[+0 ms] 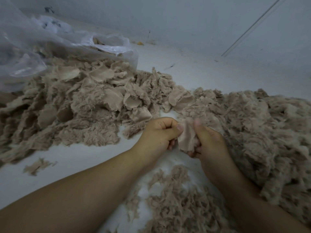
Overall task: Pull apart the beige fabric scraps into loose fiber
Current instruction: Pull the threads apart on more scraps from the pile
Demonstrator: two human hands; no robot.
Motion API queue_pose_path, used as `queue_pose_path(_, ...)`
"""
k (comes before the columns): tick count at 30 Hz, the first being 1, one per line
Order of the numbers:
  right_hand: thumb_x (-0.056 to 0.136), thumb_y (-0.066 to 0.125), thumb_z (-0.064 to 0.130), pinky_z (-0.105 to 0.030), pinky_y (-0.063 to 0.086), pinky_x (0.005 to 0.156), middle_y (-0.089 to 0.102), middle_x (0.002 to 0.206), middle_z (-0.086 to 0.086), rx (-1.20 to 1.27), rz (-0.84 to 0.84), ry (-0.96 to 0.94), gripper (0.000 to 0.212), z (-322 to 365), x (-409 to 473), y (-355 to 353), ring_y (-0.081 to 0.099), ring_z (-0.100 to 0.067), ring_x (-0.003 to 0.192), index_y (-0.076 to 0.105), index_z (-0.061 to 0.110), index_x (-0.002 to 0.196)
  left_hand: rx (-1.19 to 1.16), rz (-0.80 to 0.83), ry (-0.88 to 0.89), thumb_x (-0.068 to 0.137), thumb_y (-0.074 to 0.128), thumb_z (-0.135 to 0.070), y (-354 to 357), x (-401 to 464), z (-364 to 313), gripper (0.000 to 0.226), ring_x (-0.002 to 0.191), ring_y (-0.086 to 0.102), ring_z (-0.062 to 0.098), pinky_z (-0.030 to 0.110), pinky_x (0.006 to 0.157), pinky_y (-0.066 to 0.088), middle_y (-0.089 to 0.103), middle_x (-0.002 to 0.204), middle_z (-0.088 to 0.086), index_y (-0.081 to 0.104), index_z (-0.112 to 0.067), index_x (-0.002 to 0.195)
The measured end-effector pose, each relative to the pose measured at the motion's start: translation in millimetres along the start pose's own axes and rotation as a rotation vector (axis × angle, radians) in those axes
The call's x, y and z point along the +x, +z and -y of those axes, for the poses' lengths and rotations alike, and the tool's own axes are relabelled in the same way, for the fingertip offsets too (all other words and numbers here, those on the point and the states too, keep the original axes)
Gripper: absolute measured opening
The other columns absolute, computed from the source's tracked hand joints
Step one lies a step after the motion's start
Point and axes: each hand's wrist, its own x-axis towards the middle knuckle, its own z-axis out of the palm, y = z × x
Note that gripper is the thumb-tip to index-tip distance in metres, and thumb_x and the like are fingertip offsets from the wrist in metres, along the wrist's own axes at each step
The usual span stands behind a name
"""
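Between my two hands I hold one beige fabric scrap (186, 137). My left hand (158, 133) pinches its left edge with thumb and curled fingers. My right hand (208, 140) grips its right edge, thumb pointing up. A large pile of beige fabric scraps (84, 98) covers the floor to the left and behind. Loose beige fiber (262, 132) is heaped on the right, and more loose fiber (176, 199) lies under my forearms.
A clear plastic bag (42, 44) with more scraps inside lies at the back left. The white floor (193, 68) meets a pale wall behind. A small fiber tuft (37, 165) lies alone at the left front.
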Motion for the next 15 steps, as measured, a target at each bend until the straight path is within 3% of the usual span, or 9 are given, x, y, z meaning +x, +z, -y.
queue_pose_path(3,0.092,0.062,0.036,-0.028,0.051,0.052,0.066,0.062,-0.009,0.025,0.006,-0.014,0.034,2.9,-3.6,1.7,0.060,-0.018,0.054,0.070,0.013,0.068,0.007,0.018,-0.003,0.095,0.055,-0.005,0.0,0.1,0.3,0.024,0.047,0.041,0.011,0.018,0.047,0.037,0.044,0.054,0.007,0.057,0.008,0.075)
queue_pose_path(5,0.100,0.054,0.023,-0.029,0.056,0.056,0.074,0.076,-0.013,0.095,-0.061,0.050,0.033,3.0,-0.7,1.2,0.071,-0.021,0.066,0.075,0.011,0.078,0.002,0.003,-0.012,0.095,0.054,-0.003,-0.4,0.6,0.0,0.025,0.046,0.040,0.010,0.017,0.046,0.036,0.044,0.053,0.004,0.056,0.005,0.072)
queue_pose_path(6,0.102,0.050,0.021,-0.026,0.054,0.051,0.073,0.070,-0.009,0.122,-0.092,0.065,0.038,2.3,1.3,1.0,0.071,-0.017,0.063,0.075,0.014,0.074,-0.006,-0.009,-0.017,0.095,0.054,-0.003,-0.7,1.0,0.0,0.026,0.045,0.040,0.009,0.017,0.045,0.036,0.043,0.052,0.002,0.055,0.000,0.069)
queue_pose_path(9,0.105,0.045,0.028,-0.018,0.042,0.039,0.053,0.043,0.007,0.114,-0.110,0.058,0.062,3.5,2.5,1.2,0.051,-0.003,0.038,0.065,0.025,0.046,-0.035,-0.022,-0.021,0.094,0.056,-0.003,-2.2,1.8,1.1,0.028,0.045,0.041,0.009,0.018,0.045,0.037,0.043,0.050,-0.001,0.054,-0.007,0.066)
queue_pose_path(11,0.099,0.052,0.039,-0.020,0.040,0.040,0.049,0.046,0.004,0.031,-0.054,0.021,0.053,3.5,0.1,1.6,0.045,-0.007,0.039,0.066,0.020,0.052,-0.043,-0.007,-0.019,0.094,0.056,-0.004,-2.4,1.1,1.1,0.026,0.047,0.042,0.010,0.020,0.046,0.038,0.043,0.052,0.000,0.055,-0.006,0.068)
queue_pose_path(13,0.093,0.063,0.036,-0.022,0.038,0.044,0.048,0.053,-0.005,-0.060,-0.010,-0.005,0.042,-0.5,0.0,-1.4,0.041,-0.010,0.044,0.065,0.002,0.067,-0.050,-0.017,-0.011,0.095,0.056,-0.006,-0.8,-0.1,1.4,0.026,0.047,0.041,0.012,0.022,0.046,0.037,0.044,0.052,0.001,0.056,-0.007,0.069)
queue_pose_path(15,0.095,0.062,0.024,-0.021,0.036,0.044,0.041,0.050,-0.001,-0.054,-0.051,0.009,0.036,-3.7,2.4,-2.7,0.034,-0.008,0.043,0.066,0.010,0.063,-0.104,-0.154,0.040,0.097,0.052,-0.006,-0.9,1.0,1.9,0.026,0.044,0.039,0.015,0.026,0.045,0.034,0.043,0.050,0.004,0.056,-0.010,0.072)
